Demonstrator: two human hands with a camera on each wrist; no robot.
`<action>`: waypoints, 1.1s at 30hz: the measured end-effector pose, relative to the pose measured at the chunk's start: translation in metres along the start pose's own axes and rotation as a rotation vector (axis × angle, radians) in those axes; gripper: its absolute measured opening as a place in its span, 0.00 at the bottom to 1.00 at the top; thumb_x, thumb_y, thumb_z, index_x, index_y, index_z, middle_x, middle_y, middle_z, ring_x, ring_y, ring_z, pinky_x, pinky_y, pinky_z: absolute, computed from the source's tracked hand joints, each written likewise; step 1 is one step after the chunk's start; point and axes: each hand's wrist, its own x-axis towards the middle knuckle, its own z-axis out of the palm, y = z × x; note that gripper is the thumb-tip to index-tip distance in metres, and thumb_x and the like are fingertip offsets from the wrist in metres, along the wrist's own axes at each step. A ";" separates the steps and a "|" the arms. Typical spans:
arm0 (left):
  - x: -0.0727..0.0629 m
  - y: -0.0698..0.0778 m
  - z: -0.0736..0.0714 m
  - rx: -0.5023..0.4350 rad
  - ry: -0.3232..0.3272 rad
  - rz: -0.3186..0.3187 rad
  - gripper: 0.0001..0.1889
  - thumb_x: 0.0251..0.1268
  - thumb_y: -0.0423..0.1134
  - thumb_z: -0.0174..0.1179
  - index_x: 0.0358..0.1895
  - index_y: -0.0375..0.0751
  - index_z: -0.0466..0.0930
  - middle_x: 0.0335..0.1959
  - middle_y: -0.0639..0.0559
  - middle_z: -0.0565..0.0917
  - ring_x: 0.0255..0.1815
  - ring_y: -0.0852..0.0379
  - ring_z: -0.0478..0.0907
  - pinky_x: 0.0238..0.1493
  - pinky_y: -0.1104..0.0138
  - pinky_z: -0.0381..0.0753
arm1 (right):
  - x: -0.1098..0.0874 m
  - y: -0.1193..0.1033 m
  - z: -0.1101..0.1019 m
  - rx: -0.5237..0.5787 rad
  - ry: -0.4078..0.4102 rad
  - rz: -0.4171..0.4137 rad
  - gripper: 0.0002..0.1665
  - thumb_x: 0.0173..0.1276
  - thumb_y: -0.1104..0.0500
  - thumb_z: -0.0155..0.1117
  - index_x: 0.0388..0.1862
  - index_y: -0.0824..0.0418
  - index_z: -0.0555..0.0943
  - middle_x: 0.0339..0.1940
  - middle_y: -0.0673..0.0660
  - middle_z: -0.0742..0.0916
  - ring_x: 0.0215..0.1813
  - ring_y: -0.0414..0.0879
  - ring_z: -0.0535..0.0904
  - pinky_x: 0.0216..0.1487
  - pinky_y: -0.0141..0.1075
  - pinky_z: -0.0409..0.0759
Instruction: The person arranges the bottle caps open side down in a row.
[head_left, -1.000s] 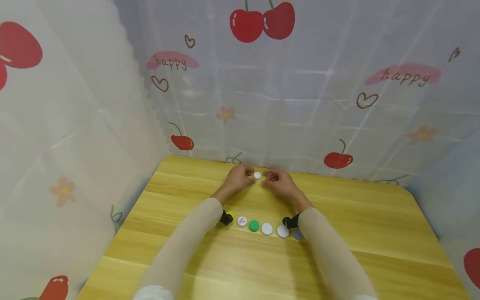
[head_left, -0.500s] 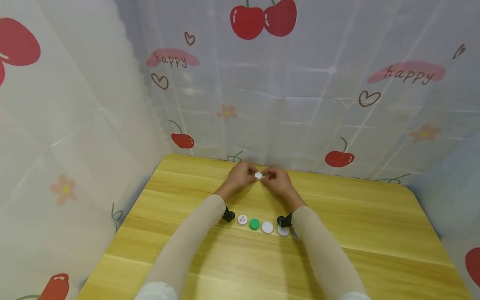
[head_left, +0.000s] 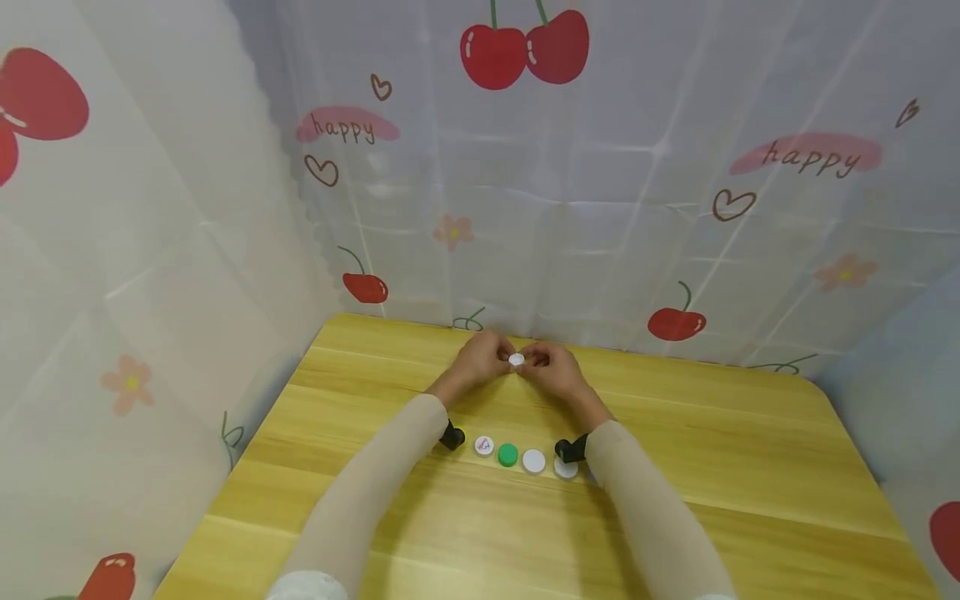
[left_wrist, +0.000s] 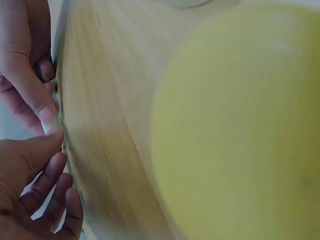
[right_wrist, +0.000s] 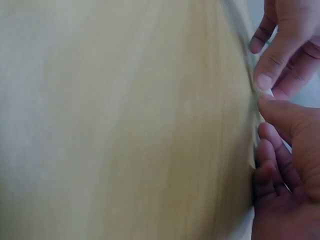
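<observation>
Near the back of the table, a small white bottle cap sits between the fingertips of both hands. My left hand pinches it from the left with thumb and fingers. From the right, my right hand pinches the same cap. The left wrist view shows my left hand low at the left edge, its thumb meeting the thumb of the other hand at the cap. In the right wrist view my right hand is at the right edge, and the fingers hide most of the cap.
A row of caps crosses the table below the hands: a printed white cap, a green cap and white caps. A yellow cap looms close in the left wrist view. A patterned curtain rises behind the table.
My right hand, apart from the white cap a second ago, has moved left and pinches it. The left hand has closed in on it too. The row of caps has stayed put.
</observation>
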 end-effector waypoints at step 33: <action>-0.100 0.045 0.013 -0.328 0.102 0.437 0.12 0.69 0.48 0.76 0.52 0.56 0.91 0.46 0.61 0.89 0.49 0.58 0.83 0.51 0.65 0.86 | -0.133 -0.024 -0.054 0.233 -0.021 -0.292 0.16 0.71 0.64 0.76 0.56 0.53 0.89 0.47 0.56 0.91 0.41 0.43 0.84 0.47 0.35 0.86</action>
